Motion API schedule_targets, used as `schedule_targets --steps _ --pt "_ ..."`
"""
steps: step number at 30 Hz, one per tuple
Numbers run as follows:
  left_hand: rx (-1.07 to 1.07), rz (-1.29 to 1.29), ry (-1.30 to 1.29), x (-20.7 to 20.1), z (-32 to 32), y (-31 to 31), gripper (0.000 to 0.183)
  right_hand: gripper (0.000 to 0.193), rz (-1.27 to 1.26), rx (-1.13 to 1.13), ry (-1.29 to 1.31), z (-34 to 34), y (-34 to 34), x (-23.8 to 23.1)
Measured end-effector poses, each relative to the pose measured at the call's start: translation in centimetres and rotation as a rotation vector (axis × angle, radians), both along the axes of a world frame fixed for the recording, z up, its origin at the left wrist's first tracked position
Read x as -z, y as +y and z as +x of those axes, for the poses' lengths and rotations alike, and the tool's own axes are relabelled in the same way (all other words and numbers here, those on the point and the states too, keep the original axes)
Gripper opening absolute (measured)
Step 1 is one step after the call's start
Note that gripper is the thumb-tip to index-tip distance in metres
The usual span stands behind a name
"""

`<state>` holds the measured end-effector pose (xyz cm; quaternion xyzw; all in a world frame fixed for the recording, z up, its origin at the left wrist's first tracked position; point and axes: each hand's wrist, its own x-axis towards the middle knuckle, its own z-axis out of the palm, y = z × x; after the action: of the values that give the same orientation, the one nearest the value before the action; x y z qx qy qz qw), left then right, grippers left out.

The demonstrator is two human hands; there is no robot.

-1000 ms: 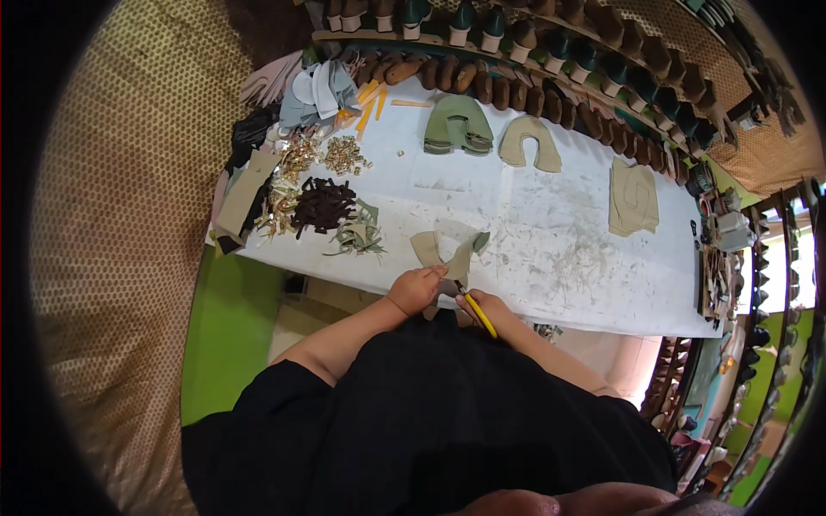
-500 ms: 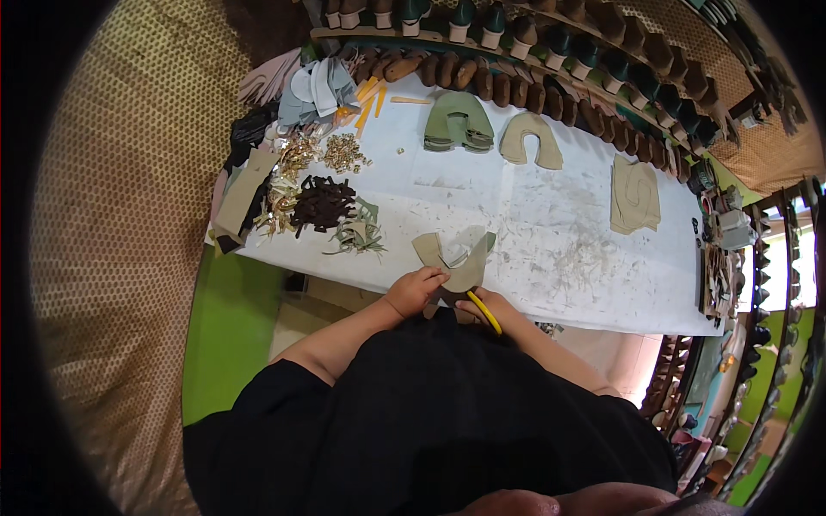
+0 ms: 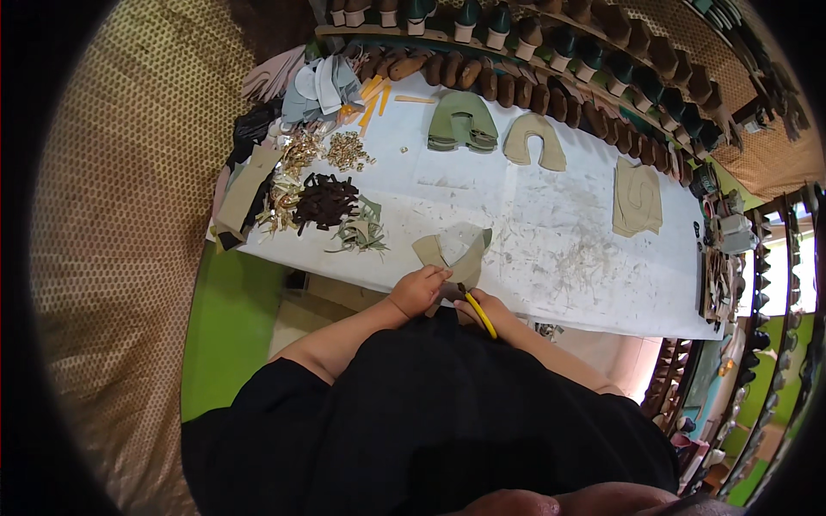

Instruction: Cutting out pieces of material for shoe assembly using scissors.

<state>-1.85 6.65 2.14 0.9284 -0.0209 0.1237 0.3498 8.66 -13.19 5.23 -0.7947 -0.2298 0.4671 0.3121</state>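
The left hand (image 3: 419, 290) pinched a tan leather piece (image 3: 456, 252) at the counter (image 3: 559, 258) edge; the right hand (image 3: 482, 307) gripped a yellow-handled tool (image 3: 478, 311). A slip could likely nick fingers.

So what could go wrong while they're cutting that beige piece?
The yellow-handled tool in the right hand works very close to the left hand gripping the beige piece, so a slip might nick a finger. The piece also overhangs the table edge, so trimmings may drop to the floor.
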Motion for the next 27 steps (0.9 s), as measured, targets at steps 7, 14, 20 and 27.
schedule_targets --steps 7,14,20,27 --pt "0.024 0.029 -0.012 0.1 0.0 -0.1 0.037 0.063 -0.04 -0.036 -0.021 0.5 0.1 0.7" --pt "-0.004 0.002 -0.036 0.2 -0.2 -0.2 0.04 0.067 -0.022 -0.039 -0.125 -0.1 0.0 1.6" --pt "0.041 0.011 -0.017 0.2 -0.4 -0.3 0.047 0.072 -0.021 -0.008 -0.016 0.0 0.2 1.0" --pt "0.034 -0.007 0.005 0.0 -0.4 -0.4 0.048 0.073 -0.027 -0.023 -0.104 -0.4 0.0 2.0"
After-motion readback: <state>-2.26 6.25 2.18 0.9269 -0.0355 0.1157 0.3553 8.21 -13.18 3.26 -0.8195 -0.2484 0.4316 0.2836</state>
